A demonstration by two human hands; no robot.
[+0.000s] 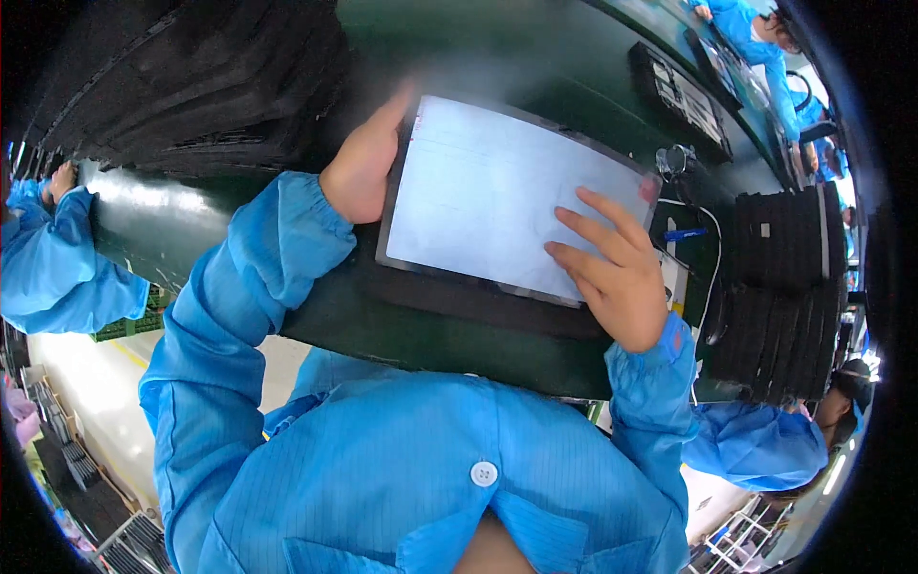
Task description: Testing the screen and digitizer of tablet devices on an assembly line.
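A flat rectangular panel with a dark frame and a pale whitish sheet over its face lies on the dark green work surface in front of me. My left hand grips the panel's left edge, fingers curled around the upper left corner. My right hand rests flat on the lower right part of the pale face, fingers spread. Both my arms are in blue sleeves. A dark pad lies under the panel's near edge.
Stacks of black trays stand at the right and upper left. A blue pen, a cable and a small metal tool lie right of the panel. Other people in blue coats are at the left, lower right and upper right.
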